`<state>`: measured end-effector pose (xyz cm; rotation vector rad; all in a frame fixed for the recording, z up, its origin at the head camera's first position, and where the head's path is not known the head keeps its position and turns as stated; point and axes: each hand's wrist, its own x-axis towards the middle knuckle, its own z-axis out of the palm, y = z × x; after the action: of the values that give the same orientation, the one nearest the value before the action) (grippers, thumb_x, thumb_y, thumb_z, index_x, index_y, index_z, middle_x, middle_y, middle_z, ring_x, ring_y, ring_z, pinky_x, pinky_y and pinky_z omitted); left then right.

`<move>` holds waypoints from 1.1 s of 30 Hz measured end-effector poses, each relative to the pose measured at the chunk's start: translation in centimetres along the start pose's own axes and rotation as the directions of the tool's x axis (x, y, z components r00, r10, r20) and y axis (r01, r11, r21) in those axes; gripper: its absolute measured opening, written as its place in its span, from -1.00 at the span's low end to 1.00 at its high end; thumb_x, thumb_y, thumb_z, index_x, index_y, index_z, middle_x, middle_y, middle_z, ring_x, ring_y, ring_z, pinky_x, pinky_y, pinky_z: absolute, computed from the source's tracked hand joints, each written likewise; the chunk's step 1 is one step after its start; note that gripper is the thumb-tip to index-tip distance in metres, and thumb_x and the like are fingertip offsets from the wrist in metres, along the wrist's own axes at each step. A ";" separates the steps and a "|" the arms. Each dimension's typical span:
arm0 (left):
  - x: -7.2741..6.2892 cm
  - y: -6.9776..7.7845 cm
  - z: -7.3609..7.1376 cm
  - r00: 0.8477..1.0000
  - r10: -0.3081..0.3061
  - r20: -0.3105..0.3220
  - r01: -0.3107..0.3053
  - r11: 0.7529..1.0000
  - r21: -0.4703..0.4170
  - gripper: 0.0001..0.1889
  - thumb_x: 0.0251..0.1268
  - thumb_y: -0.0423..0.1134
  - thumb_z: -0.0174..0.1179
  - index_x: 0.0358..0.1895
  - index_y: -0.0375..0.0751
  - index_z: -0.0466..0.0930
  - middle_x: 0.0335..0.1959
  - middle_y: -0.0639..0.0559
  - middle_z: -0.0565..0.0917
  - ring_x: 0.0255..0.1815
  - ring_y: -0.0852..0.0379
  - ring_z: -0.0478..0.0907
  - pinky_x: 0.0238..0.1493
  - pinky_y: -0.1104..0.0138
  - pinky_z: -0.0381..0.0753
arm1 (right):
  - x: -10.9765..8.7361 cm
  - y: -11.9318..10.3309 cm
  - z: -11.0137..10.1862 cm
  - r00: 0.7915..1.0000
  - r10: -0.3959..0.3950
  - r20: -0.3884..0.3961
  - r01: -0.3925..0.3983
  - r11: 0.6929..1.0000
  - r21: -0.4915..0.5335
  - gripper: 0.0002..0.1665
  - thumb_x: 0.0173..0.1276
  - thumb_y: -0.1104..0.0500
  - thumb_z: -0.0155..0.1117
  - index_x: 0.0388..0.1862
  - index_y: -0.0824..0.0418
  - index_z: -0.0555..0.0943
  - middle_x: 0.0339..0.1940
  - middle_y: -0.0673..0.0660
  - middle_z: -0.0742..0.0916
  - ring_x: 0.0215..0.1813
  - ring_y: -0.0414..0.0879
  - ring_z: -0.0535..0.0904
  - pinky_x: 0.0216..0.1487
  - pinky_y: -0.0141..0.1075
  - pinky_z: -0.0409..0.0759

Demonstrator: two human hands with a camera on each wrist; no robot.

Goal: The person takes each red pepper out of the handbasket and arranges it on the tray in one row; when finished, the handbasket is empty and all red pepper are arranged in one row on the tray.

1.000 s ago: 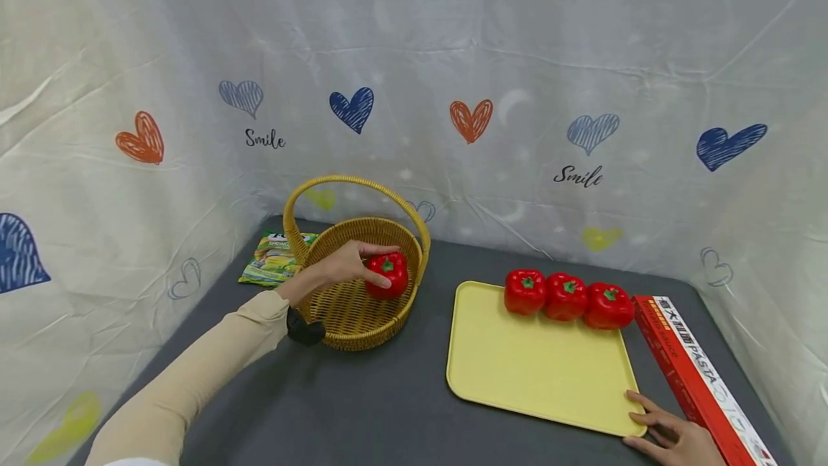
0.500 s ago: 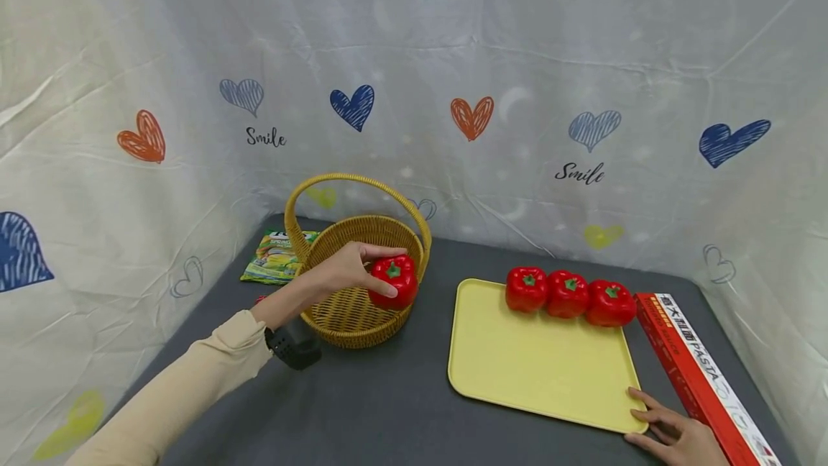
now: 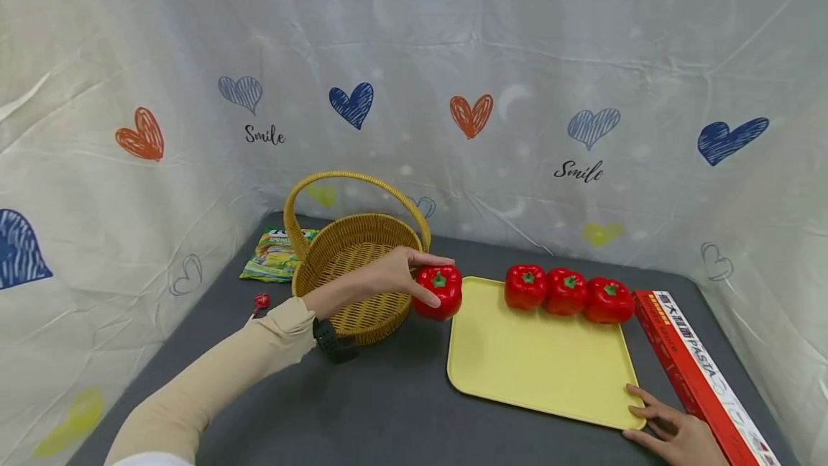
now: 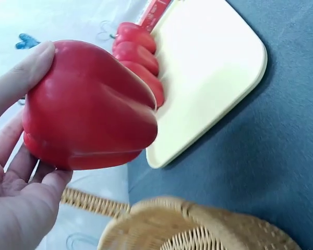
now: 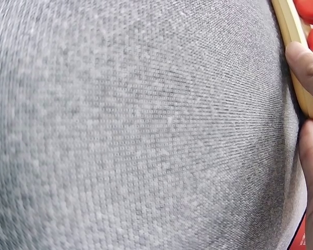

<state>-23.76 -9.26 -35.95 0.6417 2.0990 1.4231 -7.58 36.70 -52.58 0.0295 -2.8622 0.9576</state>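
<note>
My left hand grips a red bell pepper with a green stem, thumb on one side and fingers on the other. It is held between the basket and the left edge of the yellow tray. In the left wrist view the pepper fills much of the picture, the tray beyond it. Just behind the forearm stands the wicker basket, its visible inside bare. Three more red bell peppers sit in a row along the tray's far edge. My right hand holds the tray's near right corner between thumb and fingers.
A long red pasta box lies right of the tray. Left of the basket are a green and yellow packet and a red lollipop. The basket's tall handle arches upward. A printed curtain surrounds the dark table.
My left hand has lifted the bell pepper out of the basket and moved it right, toward the tray. The lollipop has come into sight beside the forearm. The right hand stays at the tray corner.
</note>
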 end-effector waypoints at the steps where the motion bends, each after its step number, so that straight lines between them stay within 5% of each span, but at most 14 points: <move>1: 0.6 0.0 0.3 1.000 0.007 0.010 -0.007 1.000 -0.005 -0.35 0.07 -0.35 0.42 0.31 -0.10 0.47 0.14 -0.03 0.58 0.10 0.05 0.49 -0.01 0.24 0.61 | 0.0 0.0 0.0 1.000 -0.004 -0.003 0.004 1.000 0.002 -0.57 -0.18 0.03 0.64 -0.29 0.19 0.77 -0.06 -0.37 0.62 -0.17 -0.66 0.46 -0.44 -0.56 0.56; 9: 5.5 -0.9 2.7 0.995 0.070 0.071 -0.070 0.998 -0.004 -0.35 0.07 -0.38 0.42 0.30 -0.11 0.48 0.11 0.02 0.62 0.04 0.16 0.54 -0.02 0.31 0.61 | -0.1 0.0 0.0 1.000 0.000 0.006 0.000 1.000 0.011 -0.59 -0.17 0.03 0.63 -0.30 0.15 0.77 -0.05 -0.34 0.63 -0.15 -0.66 0.46 -0.44 -0.54 0.57; 16: 8.9 -2.3 4.3 0.995 0.061 0.084 -0.061 0.998 -0.005 -0.35 0.07 -0.38 0.42 0.31 -0.16 0.47 0.12 0.02 0.61 0.06 0.18 0.55 -0.01 0.36 0.59 | -0.1 -0.1 -0.2 0.998 0.054 0.040 -0.055 0.998 0.023 -0.56 -0.12 0.01 0.61 -0.23 0.18 0.77 -0.03 -0.25 0.66 -0.15 -0.65 0.46 -0.43 -0.51 0.58; 27: 11.2 -3.8 4.4 1.000 0.022 0.005 -0.022 0.999 0.035 -0.32 0.05 -0.36 0.43 0.32 -0.18 0.45 0.12 0.00 0.60 0.05 0.18 0.54 0.04 0.37 0.56 | 0.1 -0.4 -0.4 0.999 0.033 0.034 -0.033 0.999 -0.004 -0.54 -0.14 -0.01 0.62 -0.23 0.18 0.77 -0.01 -0.05 0.71 -0.11 -0.66 0.43 -0.41 -0.52 0.59; 33: 12.4 -5.0 4.5 0.998 0.051 -0.024 -0.049 0.997 0.063 -0.31 0.03 -0.38 0.44 0.32 -0.18 0.45 0.16 -0.05 0.58 0.05 0.14 0.54 0.00 0.40 0.57 | 0.1 -0.1 -0.2 1.000 0.010 0.021 -0.011 1.000 0.007 -0.55 -0.14 0.00 0.62 -0.24 0.16 0.77 -0.01 -0.09 0.71 -0.09 -0.66 0.42 -0.40 -0.54 0.59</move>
<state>-30.62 0.06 -43.94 0.7084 2.1681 1.4044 -7.68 36.75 -52.36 0.0254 -2.8812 0.9746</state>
